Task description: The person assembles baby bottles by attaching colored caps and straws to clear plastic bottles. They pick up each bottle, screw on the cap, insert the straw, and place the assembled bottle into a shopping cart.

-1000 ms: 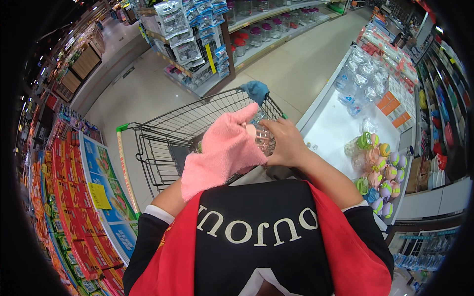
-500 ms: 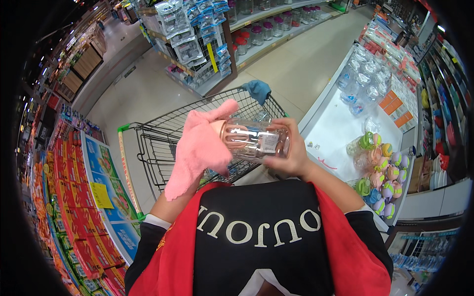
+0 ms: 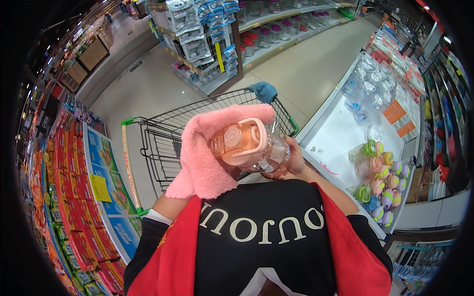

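Observation:
A clear plastic water bottle (image 3: 274, 150) with a peach-pink flip lid and carry loop (image 3: 242, 157) lies tilted in front of my chest, lid toward the left and turned up to view. My right hand (image 3: 295, 165) is wrapped round its base end. A fluffy pink cloth (image 3: 195, 165) drapes over my left hand and hides nearly all its fingers. That cloth curls along the far side of the lid and touches it. From under the cloth my left forearm (image 3: 170, 207) comes out. A small label sticks to the bottle's clear wall.
Just beyond my hands stands a wire shopping cart (image 3: 163, 128) with a blue cloth (image 3: 263, 92) on its far rim. On the right, a white display table (image 3: 326, 133) carries several bottles with coloured lids (image 3: 385, 182). Red packages (image 3: 74, 197) line the left side.
The bottle has turned so its lid faces up toward me. My left hand and the pink cloth have moved round to the lid's far side. The right hand has shifted slightly lower.

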Action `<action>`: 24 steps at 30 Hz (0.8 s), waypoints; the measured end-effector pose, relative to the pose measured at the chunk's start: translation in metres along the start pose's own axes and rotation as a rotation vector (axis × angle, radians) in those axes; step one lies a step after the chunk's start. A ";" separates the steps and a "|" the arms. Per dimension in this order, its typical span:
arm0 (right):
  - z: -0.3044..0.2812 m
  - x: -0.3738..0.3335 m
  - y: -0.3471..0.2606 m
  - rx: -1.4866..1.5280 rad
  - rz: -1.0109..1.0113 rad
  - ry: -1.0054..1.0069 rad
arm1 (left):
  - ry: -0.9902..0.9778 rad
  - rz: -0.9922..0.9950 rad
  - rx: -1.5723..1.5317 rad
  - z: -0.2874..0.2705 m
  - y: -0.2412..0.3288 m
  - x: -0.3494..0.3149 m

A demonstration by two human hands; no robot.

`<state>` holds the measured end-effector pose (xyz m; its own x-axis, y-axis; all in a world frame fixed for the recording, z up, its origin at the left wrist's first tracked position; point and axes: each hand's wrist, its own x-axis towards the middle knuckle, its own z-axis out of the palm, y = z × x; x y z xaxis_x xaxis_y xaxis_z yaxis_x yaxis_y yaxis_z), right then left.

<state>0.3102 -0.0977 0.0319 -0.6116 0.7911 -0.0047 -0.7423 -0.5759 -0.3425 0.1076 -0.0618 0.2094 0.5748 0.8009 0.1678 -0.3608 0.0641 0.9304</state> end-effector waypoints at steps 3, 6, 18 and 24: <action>0.001 -0.001 -0.003 -0.137 -0.088 0.042 | -0.040 -0.067 -0.016 -0.002 0.009 -0.004; 0.005 -0.003 -0.007 -0.386 -0.303 0.213 | -0.044 -0.001 0.598 -0.008 0.012 -0.001; -0.022 -0.004 -0.027 -1.691 -0.778 0.799 | 0.236 0.293 -0.299 -0.127 -0.074 0.003; -0.119 0.037 -0.023 -2.198 -0.586 0.800 | -0.016 0.257 -0.436 -0.189 -0.068 -0.026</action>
<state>0.3371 -0.0305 -0.0719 0.0361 0.9209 0.3881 0.8389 0.1831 -0.5125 -0.0219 0.0253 0.0799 0.4366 0.8146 0.3819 -0.7634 0.1108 0.6364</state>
